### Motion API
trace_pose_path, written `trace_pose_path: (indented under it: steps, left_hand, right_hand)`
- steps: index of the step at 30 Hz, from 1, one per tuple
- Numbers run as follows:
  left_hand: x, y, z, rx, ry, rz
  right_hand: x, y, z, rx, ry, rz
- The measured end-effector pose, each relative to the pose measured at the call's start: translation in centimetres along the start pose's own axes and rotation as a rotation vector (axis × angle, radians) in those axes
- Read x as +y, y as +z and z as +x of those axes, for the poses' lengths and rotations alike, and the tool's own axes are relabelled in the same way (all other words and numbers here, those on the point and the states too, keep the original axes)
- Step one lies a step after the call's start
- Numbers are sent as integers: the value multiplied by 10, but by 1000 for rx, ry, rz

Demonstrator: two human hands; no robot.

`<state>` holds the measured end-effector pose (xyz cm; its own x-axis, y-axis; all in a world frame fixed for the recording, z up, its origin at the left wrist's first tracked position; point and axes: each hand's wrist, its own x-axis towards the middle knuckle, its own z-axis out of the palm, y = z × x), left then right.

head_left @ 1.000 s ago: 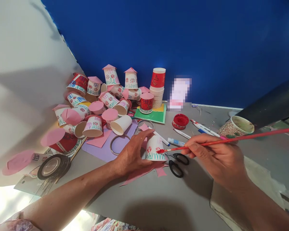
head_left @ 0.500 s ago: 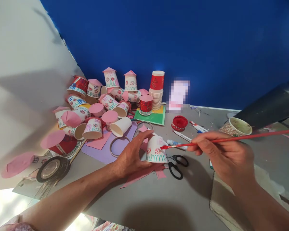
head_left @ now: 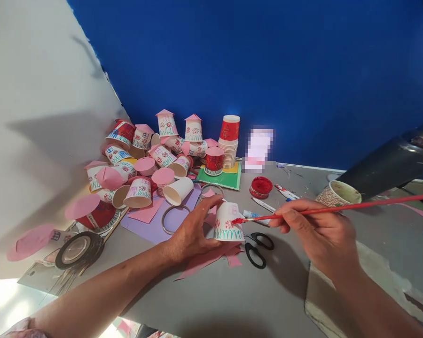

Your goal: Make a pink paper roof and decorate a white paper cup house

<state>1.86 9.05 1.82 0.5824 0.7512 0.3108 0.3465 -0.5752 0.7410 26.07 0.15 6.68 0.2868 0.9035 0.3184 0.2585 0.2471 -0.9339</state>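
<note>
My left hand (head_left: 192, 230) steadies the upturned paper cup (head_left: 227, 222) on the tabletop (head_left: 232, 300); my right hand (head_left: 320, 234), pinching the paintbrush (head_left: 303, 212), should dab lightly from three o'clock.

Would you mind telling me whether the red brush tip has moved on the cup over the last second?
Yes. Judged against the green grass band around the cup, the brush tip now sits higher up the cup's right side, while the left hand steadies the cup.
</note>
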Motion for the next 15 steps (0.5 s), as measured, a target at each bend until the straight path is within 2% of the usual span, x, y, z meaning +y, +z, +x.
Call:
trace_pose_path:
  steps: [5, 8, 12, 15]
  left_hand:
    - [-1, 1, -1, 20, 30, -13]
    - [-5, 2, -1, 28, 66, 5]
    - [-6, 4, -2, 50, 84, 11]
    - [-7, 6, -3, 76, 89, 8]
  right_hand:
    - [1, -1, 1, 0, 6, -12]
    - [5, -4, 2, 5, -49, -6]
    - [10, -8, 5, -76, -114, -57]
    - [10, -9, 5, -52, -137, -41]
